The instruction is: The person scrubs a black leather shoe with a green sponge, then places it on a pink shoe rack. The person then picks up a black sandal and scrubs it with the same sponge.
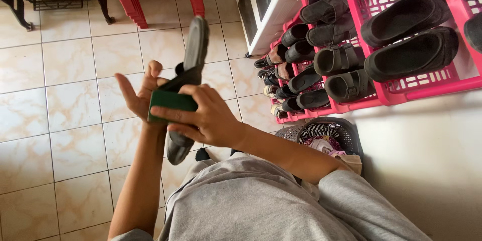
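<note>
Head view, hands — left (143,95) gripping black sandal (188,75), right (208,118) pinching green sponge (170,103), pink rack (416,88) full of sandals

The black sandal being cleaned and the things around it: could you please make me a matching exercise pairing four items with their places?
Things:
1. black sandal
2. green scrub pad
3. pink shoe rack
4. dark basket

Places:
A. on the floor below the rack, cloth inside
B. pressed against the sandal by the right hand
C. held up by the left hand
D. at the right, loaded with dark sandals

Pairs: 1-C, 2-B, 3-D, 4-A
</note>
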